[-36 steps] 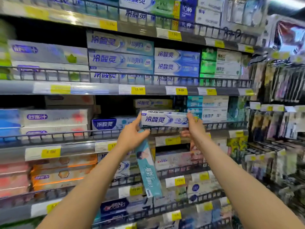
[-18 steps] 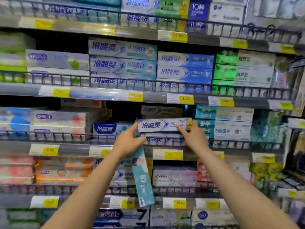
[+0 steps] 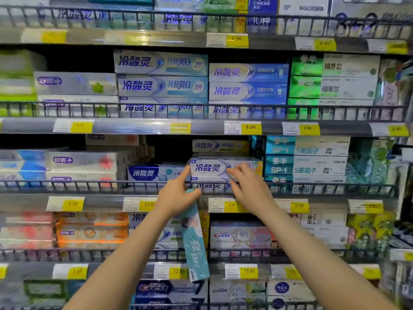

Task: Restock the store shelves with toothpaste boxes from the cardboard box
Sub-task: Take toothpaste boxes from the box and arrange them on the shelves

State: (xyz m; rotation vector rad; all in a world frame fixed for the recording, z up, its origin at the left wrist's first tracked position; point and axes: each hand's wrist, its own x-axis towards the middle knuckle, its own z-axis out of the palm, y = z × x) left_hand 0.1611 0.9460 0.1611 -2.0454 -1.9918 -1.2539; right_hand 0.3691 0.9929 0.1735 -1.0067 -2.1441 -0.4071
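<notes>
Hands (image 3: 248,189) raised to white toothpaste box (image 3: 210,167), left hand (image 3: 178,194) gripping teal box (image 3: 195,242).

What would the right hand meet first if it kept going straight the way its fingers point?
The right hand points up and into the shelf; its fingers already seem to touch the front of the white-and-blue toothpaste box lying on the stack, so that box comes first. Depth is hard to judge here.

Between the hands a white toothpaste box (image 3: 214,167) reads "冷酸灵", boxes (image 3: 306,151) to the right of the right hand read "SP-1", a box (image 3: 234,235) below it reads "Crest", and yellow price tags read "8.00" (image 3: 250,127) above and "13.90" (image 3: 149,204) left of the left hand.
</notes>
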